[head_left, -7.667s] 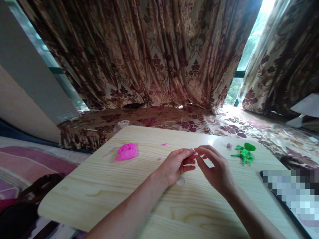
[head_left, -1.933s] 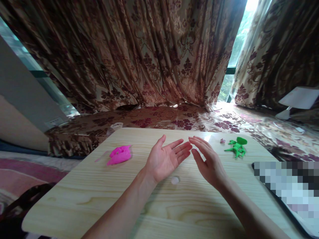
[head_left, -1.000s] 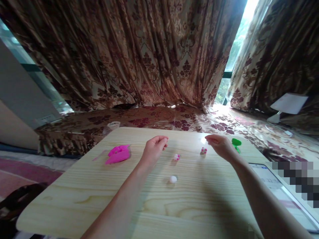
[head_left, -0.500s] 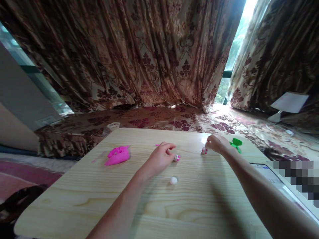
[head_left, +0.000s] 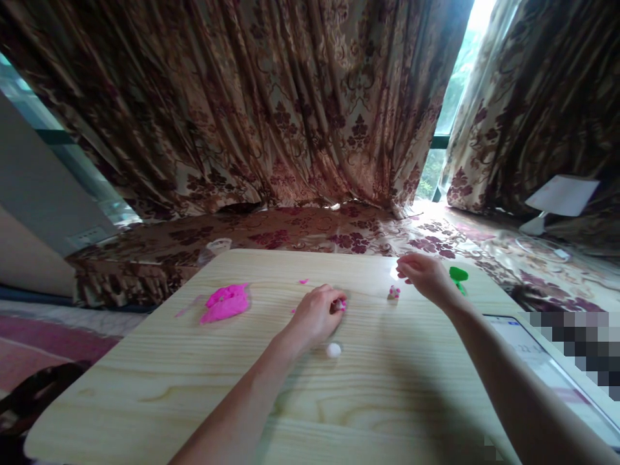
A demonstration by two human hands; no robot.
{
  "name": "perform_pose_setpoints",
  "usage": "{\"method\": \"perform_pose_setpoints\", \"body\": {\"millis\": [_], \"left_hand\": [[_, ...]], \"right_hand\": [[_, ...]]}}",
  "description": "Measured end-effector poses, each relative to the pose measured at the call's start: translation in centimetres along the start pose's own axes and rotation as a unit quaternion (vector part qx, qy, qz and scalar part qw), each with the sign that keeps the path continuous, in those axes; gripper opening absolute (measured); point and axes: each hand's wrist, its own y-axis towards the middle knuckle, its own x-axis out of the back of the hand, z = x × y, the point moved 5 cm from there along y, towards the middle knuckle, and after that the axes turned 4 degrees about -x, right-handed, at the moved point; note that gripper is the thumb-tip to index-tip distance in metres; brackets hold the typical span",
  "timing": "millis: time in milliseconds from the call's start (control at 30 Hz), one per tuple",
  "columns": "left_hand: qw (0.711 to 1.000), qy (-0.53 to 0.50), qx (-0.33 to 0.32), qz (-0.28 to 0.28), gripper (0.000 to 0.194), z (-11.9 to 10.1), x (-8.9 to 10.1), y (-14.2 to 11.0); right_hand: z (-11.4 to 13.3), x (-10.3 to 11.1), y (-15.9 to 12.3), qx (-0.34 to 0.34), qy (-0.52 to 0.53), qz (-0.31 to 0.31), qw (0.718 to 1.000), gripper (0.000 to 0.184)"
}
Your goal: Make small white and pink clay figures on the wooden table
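My left hand (head_left: 320, 314) rests low over the middle of the table, its thumb and fingers closed around a small white ball with pink dots (head_left: 341, 305). A second white ball with pink dots (head_left: 394, 292) sits on the table to the right. Just above and beside this second ball, my right hand (head_left: 422, 274) hovers with loosely curled fingers, apart from it and with nothing visible in them. A plain white ball (head_left: 334, 350) lies nearer to me, below my left hand. Tiny pink bits (head_left: 303, 281) lie behind the left hand.
A flattened pink clay-like lump (head_left: 225, 303) lies at left on the wooden table (head_left: 159, 387). Behind my right wrist is a green item (head_left: 458, 274). A phone or tablet (head_left: 547, 368) lies along the right edge. A clear cup (head_left: 216, 248) stands beyond the far left edge.
My left hand has moved slightly right and closed on the dotted ball beside it. My right hand has lifted a little away from the other dotted ball.
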Motion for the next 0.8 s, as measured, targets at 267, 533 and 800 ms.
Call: {"method": "perform_pose_setpoints", "body": {"millis": [267,533,800], "left_hand": [[0.846,-0.51,0.154,-0.033,0.033,-1.1,1.3,0.3],[0.707,-0.691,0.15,-0.018,0.03,-3.5,1.6,0.0],[0.677,-0.715,0.174,-0.004,0.024,-4.0,0.8,-0.2]], "right_hand": [[5.3,-1.5,-5.4,-0.012,0.368,0.037,0.929,0.021],[7.7,-2.6,-7.6,0.044,0.409,0.011,0.911,0.012],[8.4,-2.2,-8.3,0.132,0.335,-0.033,0.932,0.013]]}}
